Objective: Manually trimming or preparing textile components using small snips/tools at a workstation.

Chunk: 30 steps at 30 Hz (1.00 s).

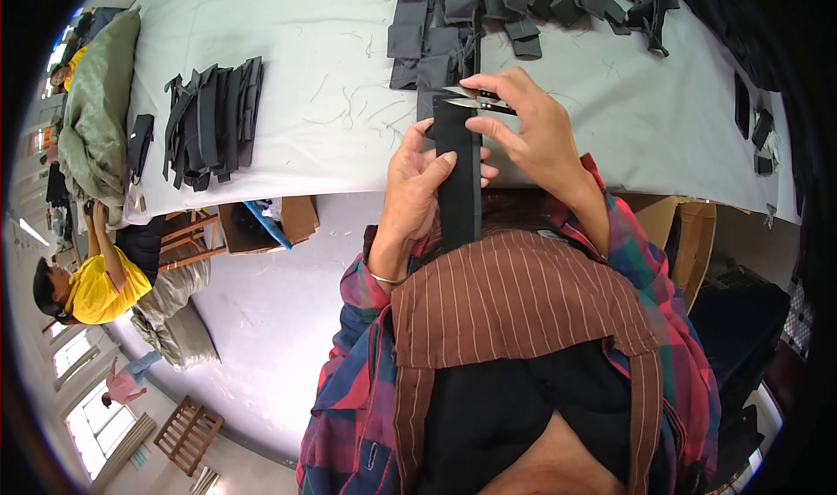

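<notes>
Behind the black strip [459, 190], the left hand [417, 181] is partly hidden.

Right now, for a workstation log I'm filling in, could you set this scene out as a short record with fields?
Left hand: holds a long dark strip
Right hand: holds small snips, blades parted, at the strip's upper end
Table cover: white cloth
On table, left: bunched dark pieces
Beyond the hands: many dark folded pieces
Nearby: person in yellow top, off to the left
</notes>
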Available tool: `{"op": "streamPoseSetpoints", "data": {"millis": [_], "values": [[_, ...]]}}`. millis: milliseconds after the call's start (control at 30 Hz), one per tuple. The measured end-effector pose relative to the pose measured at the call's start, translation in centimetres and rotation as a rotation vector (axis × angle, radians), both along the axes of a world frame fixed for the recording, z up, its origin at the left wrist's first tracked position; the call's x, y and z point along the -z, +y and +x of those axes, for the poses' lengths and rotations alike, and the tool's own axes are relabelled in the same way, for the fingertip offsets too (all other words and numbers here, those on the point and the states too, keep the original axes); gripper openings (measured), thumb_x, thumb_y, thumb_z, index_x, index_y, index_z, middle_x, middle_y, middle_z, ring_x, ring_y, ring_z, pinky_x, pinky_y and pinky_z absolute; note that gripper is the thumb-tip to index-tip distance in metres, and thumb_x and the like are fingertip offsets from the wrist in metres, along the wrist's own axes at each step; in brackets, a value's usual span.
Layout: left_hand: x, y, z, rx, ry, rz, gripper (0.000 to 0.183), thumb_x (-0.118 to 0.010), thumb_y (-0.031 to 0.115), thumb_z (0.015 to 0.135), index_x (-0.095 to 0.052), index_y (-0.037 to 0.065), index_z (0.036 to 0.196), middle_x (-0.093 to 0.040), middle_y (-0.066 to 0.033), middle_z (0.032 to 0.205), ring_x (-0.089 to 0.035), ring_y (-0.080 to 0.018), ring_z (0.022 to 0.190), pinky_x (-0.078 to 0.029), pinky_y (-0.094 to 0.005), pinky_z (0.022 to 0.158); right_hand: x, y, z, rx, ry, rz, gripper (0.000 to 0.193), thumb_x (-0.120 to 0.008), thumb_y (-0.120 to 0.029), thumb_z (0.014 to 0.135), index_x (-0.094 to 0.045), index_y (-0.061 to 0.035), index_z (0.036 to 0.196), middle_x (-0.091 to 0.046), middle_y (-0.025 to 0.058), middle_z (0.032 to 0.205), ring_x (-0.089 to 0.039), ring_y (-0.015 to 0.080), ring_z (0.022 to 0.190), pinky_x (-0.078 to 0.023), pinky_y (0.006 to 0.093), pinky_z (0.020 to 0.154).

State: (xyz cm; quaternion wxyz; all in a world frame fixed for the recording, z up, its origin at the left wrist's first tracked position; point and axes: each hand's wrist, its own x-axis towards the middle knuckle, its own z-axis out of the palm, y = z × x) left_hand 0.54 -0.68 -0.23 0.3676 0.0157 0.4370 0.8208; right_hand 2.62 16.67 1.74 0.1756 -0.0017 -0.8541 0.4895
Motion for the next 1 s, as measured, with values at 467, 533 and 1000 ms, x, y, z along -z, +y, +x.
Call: {"op": "streamPoseSetpoints", "data": {"millis": [467,533,1000], "values": [[0.0,-0.7,0.4,-0.004,-0.019,-0.03,0.045,-0.049,-0.005,0.088,-0.03,-0.001,0.128,-0.06,-0.0223,0.102,-0.067,-0.0308,0.084,-0.059,-0.0396,0.076,0.8,-1.4,1.8,-0.051,0.183,0.47,0.013,-0.071,-0.02,0.072,-0.064,-0.013,0.081,-0.057,-0.0013,0.07,-0.055,0.0198,0.064,-0.038,0.0335,0.057],[-0.1,-0.6,0.5,-0.018,-0.009,-0.05,0.045,-0.049,-0.005,0.088,-0.031,-0.001,0.128,-0.061,-0.0216,0.102,-0.068,-0.0303,0.083,-0.06,-0.0396,0.076,0.8,-1.3,1.8,-0.066,0.194,0.489,0.013,-0.071,-0.019,0.072,-0.063,-0.0132,0.081,-0.057,-0.0011,0.07,-0.055,0.0197,0.063,-0.037,0.0336,0.056],[-0.1,0.1,1.2,-0.065,0.177,-0.28,0.05,-0.05,0.001,0.09,-0.03,0.0,0.136,-0.067,-0.018,0.09,-0.069,-0.0212,0.076,-0.055,-0.0265,0.062,0.6,-0.9,0.0,0.073,0.184,0.365,0.013,-0.068,-0.021,0.077,-0.064,-0.0131,0.087,-0.061,0.001,0.072,-0.058,0.0214,0.066,-0.042,0.0339,0.061]]}}
